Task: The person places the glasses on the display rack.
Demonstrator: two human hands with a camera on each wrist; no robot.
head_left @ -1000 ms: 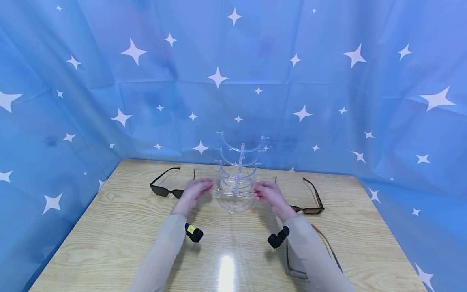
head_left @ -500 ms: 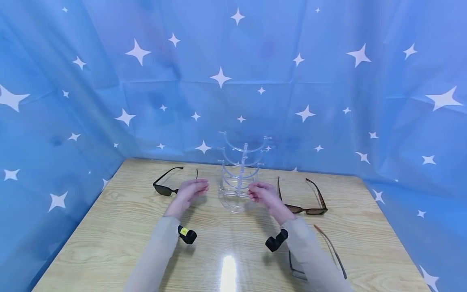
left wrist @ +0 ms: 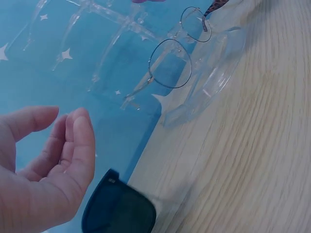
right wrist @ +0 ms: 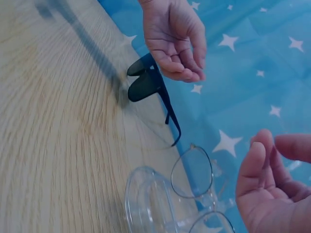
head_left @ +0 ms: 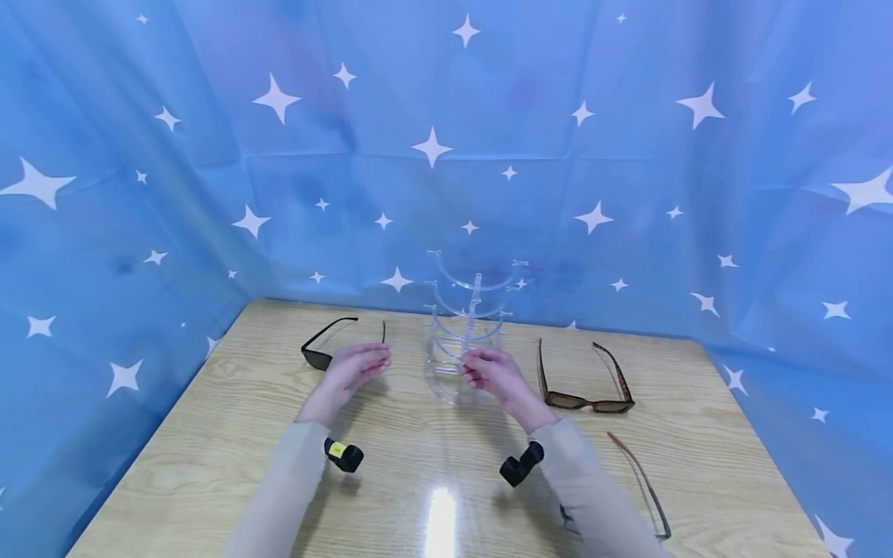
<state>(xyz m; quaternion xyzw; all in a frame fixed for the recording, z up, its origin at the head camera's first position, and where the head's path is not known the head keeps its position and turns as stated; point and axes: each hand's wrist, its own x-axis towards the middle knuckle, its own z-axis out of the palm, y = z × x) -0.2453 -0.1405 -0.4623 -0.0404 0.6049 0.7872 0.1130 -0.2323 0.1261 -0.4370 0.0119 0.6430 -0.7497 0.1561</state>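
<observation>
A clear acrylic eyeglasses stand (head_left: 477,298) with several curved tiers stands at the table's back middle. Round thin-rimmed eyeglasses (left wrist: 170,63) sit on its lowest tier, best seen in the wrist views. Left of the stand, my left hand (head_left: 350,370) hovers with loosely bent fingers, apart from it and holding nothing. It partly covers the black sunglasses (head_left: 318,359) in the head view. My right hand (head_left: 498,380) is in front of the stand's right side, overlapping its base in the head view. Its fingers are loosely bent, with nothing between them in the right wrist view.
Tortoiseshell sunglasses (head_left: 593,404) lie unfolded right of the stand. Nearer, another pair of glasses (head_left: 647,488) with brown temples lies partly under my right sleeve. A blue star-patterned curtain (head_left: 349,178) closes off the back and sides of the wooden table (head_left: 209,465).
My left hand has drawn away leftward from the stand. My right hand has left the stand's right side and shifted left across its front. The view has turned slightly left.
</observation>
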